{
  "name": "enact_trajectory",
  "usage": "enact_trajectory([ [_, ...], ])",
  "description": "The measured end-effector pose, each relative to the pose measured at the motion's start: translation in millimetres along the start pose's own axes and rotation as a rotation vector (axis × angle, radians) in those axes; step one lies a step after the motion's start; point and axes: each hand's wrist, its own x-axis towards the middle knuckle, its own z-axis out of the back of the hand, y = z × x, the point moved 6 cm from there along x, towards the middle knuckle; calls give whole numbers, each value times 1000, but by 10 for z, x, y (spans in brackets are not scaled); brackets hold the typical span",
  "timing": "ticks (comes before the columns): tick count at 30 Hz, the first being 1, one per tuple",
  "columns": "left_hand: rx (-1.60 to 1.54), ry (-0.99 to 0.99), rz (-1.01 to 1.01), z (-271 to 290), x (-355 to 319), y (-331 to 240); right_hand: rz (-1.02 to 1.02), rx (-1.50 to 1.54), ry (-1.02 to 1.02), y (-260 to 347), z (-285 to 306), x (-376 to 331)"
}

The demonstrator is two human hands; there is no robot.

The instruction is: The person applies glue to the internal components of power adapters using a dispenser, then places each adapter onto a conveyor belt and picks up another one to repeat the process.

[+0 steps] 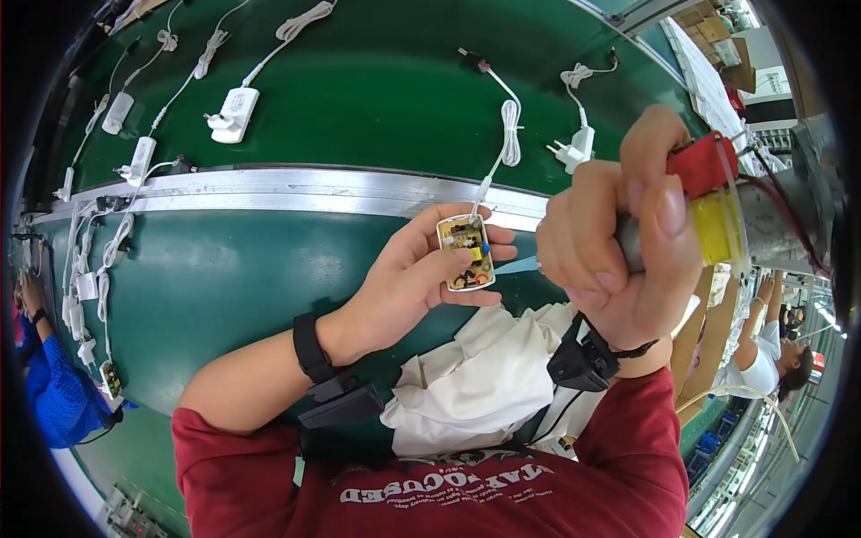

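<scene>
My left hand (399, 273) holds an opened white power adapter (465, 264) with its circuit board facing up; the thumb lies across the board's edge. A white cable (509, 134) runs from the adapter to the far side. In my right hand (619, 229) is a grey, round-bodied tool (636, 242) with a red part on top, a yellow piece and wires. Its tapered light-blue tip (518, 266) points at the adapter's right side; whether it touches is hard to tell. The right fingers wrap round the tool, hiding much of it.
Beyond a metal rail (296, 190), several white plug adapters such as this one (235, 115) lie with bundled cables on a green surface. More cables (85, 269) hang at left. White cloth (484, 381) lies before me. A person in blue (58, 386) sits left, another person (758, 363) right.
</scene>
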Motion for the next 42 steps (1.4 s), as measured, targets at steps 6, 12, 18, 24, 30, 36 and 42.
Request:
enact_trajectory([
  [6,3,14,-3,6,-5,2,33,20,32,5,-7,-23],
  [12,-221,129,3,-60,-7,26,11,-96,-49,54,-79,-54],
  [18,-222,249,11,-98,-20,19,77,-94,87,-12,-138,-68],
  [24,-241,235,31,-124,-40,18,72,-33,45,4,-128,-37],
  [30,-234,239,31,-106,-66,12,78,-102,64,28,-141,-66],
  [36,-225,237,14,-134,-64,-17,53,-146,21,62,-132,-72],
  [42,-56,132,-97,-70,54,-144,29,-115,21,70,-226,-52],
])
